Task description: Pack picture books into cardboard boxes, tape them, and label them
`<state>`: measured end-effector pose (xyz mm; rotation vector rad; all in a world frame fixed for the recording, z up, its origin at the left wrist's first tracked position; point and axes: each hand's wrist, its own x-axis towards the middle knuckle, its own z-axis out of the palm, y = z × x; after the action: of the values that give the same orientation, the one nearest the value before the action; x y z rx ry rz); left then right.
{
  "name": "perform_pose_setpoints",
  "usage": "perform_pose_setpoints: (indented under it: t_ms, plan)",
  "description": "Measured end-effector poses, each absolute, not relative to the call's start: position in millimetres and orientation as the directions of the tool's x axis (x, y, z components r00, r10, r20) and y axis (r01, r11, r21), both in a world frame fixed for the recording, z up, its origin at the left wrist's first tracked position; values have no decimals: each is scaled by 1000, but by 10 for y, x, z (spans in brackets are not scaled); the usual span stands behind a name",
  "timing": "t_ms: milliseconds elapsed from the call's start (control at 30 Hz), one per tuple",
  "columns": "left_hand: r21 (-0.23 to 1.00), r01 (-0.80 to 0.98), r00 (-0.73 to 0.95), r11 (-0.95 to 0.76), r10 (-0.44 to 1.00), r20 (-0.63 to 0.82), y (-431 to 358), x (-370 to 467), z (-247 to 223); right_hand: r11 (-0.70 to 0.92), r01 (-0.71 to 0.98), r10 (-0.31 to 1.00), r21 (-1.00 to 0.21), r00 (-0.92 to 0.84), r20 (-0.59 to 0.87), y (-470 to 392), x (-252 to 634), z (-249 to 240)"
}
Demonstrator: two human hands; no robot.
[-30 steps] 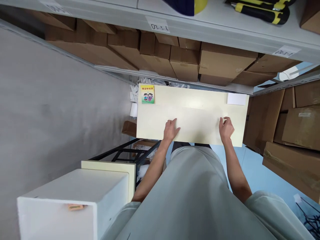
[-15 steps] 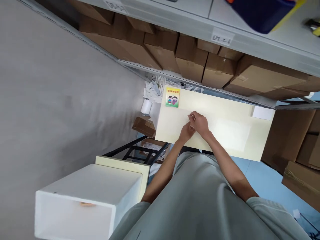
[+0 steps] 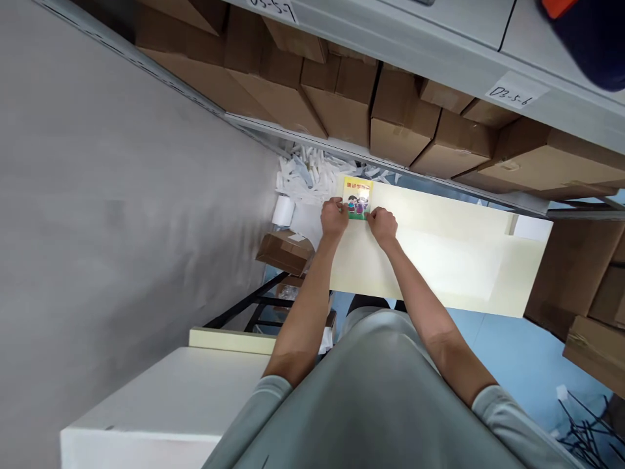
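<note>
A small booklet (image 3: 358, 197) with a yellow and green cover and two cartoon children lies at the far left corner of the cream table (image 3: 439, 221). My left hand (image 3: 334, 217) is closed at its left edge, thumb against the cover's side. At the lower right corner, my right hand (image 3: 383, 225) has its fingers curled and pinched on the booklet. Both sets of fingertips are partly hidden by the knuckles. The booklet appears flat or nearly so.
Cardboard boxes (image 3: 405, 124) fill the shelf above the table. White paper scraps (image 3: 312, 172) and a white roll (image 3: 283, 211) are to the left. A white box (image 3: 532, 228) sits at the table's right end. A large white bin (image 3: 161, 391) stands lower left.
My hands were together over the table's middle; they have separated and reached forward to either side of the booklet, taking hold of its edges. The camera view has shifted slightly.
</note>
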<state>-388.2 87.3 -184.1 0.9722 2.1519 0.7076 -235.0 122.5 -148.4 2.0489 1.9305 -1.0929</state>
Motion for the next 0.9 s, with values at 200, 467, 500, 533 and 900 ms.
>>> perform_pose_setpoints:
  t_ms: [200, 467, 500, 533, 900]
  plan:
    - [799, 501, -332, 332, 927, -177, 937, -3729, -1486, -253, 816, 827, -520, -96, -553, 1255, -2169, -1416]
    - [928, 285, -160, 241, 966, -202, 379, -2410, -1174, -231, 525, 916, -819, -165, -365, 799, -331, -1039]
    - [925, 267, -132, 272, 961, -244, 301, -2152, -1215, -239, 553, 920, -798, -135, -369, 677, -33, -1004]
    - [917, 262, -103, 301, 953, -284, 229, -1883, -1268, -254, 588, 922, -768, -93, -376, 551, 254, -985]
    - [749, 558, -40, 358, 913, -406, 9, 57, -1690, -449, 671, 867, -591, 166, -471, -8, 1933, -1444]
